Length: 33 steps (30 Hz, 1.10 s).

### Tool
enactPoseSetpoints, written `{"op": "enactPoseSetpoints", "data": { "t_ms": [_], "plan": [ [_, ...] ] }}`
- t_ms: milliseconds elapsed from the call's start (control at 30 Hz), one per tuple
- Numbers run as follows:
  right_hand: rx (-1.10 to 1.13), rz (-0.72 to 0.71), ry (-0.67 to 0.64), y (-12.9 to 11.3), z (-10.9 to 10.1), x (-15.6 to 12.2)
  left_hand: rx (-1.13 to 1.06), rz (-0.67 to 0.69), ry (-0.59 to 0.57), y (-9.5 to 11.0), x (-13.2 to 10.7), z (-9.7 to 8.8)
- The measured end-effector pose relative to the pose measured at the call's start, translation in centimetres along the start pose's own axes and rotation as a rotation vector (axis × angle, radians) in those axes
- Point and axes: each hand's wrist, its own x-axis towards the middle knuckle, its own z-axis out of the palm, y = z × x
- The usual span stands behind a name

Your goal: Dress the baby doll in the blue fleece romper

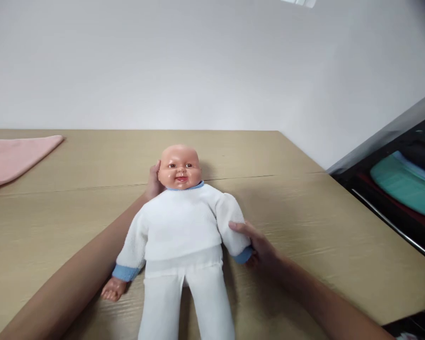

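A baby doll (179,226) in a white fleece top with blue cuffs and white trousers lies on its back on the wooden table (304,203), head away from me. My left hand (153,182) cups the side and back of the doll's head; only the thumb and part of the palm show. My right hand (257,243) rests against the doll's sleeve near the blue cuff, thumb on top of the sleeve and fingers hidden beneath it.
A pink folded cloth (14,158) lies at the table's far left. At the right, beyond the table's edge, a dark shelf (393,208) holds teal and blue folded fabric (403,184). A white wall stands behind the table.
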Motion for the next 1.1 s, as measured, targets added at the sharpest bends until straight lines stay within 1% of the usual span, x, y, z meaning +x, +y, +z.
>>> {"op": "enactPoseSetpoints", "data": {
  "t_ms": [33, 67, 100, 200, 300, 367, 433, 533, 633, 733, 800, 867, 967, 1033, 1100],
  "plan": [
    [0.018, 0.024, 0.029, -0.2, -0.3, 0.1, 0.000, -0.014, -0.020, 0.0, 0.7, -0.1],
    [0.025, 0.018, 0.055, -0.4, -0.5, 0.3, -0.002, -0.031, -0.039, -0.1, 1.3, -0.1],
    [0.020, -0.020, 0.075, -0.5, -0.6, 0.6, -0.005, -0.050, -0.054, -0.1, 1.9, -0.1],
    [-0.026, -0.197, 0.139, -0.7, -0.7, 1.7, 0.004, -0.121, -0.070, 0.0, 3.6, -0.1],
    [-0.154, -0.292, 0.281, -0.1, -0.7, 2.4, 0.041, -0.208, -0.095, 0.2, 4.7, -0.3],
    [-0.263, -0.324, 0.354, 0.6, -0.8, 2.5, 0.048, -0.251, -0.139, 0.4, 5.1, -0.4],
    [-0.345, -0.332, 0.396, 1.2, -0.9, 2.4, 0.045, -0.298, -0.203, 0.4, 5.3, -0.5],
    [-0.461, -0.319, 0.415, 1.6, -1.3, 2.3, 0.046, -0.376, -0.301, 0.5, 5.3, -0.3],
    [-0.586, -0.344, 0.421, 1.6, -1.9, 2.2, 0.056, -0.407, -0.346, 0.4, 5.1, -0.2],
    [-0.696, -0.392, 0.450, 1.6, -2.6, 2.3, 0.126, -0.380, -0.335, 0.3, 4.6, -0.8],
    [-0.730, -0.411, 0.454, 1.6, -3.0, 2.4, 0.231, -0.315, -0.301, 0.2, 4.3, -1.5],
    [-0.740, -0.416, 0.438, 1.6, -3.1, 2.5, 0.367, -0.214, -0.293, 0.2, 4.2, -2.0],
    [-0.745, -0.415, 0.420, 1.6, -3.2, 2.5, 0.538, -0.085, -0.363, 0.5, 4.4, -2.1],
    [-0.747, -0.414, 0.420, 1.6, -3.2, 2.5, 0.608, -0.059, -0.402, 0.9, 4.7, -2.0],
    [-0.743, -0.408, 0.414, 1.6, -3.2, 2.5, 0.682, -0.068, -0.404, 1.6, 4.8, -1.8]
  ]
}}
